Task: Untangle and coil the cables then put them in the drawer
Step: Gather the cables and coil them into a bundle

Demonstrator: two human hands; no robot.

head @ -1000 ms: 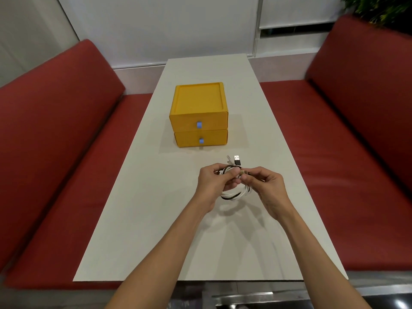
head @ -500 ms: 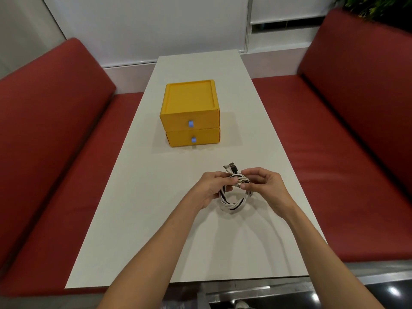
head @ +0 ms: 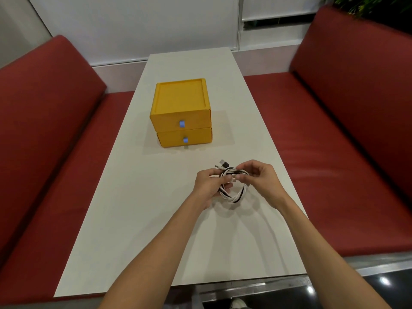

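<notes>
2 hands (head: 236, 181) pinching coiled cables (head: 233, 192), shut yellow drawer box (head: 181, 114) beyond, red benches (head: 334, 134) flanking

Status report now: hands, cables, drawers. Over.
Left hand and right hand both grip the cable coil, black and white twisted together. Drawer box: both drawers shut. Nothing between coil and box.

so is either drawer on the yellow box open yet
No, both the top drawer and bottom drawer sit shut in the yellow box.
</notes>
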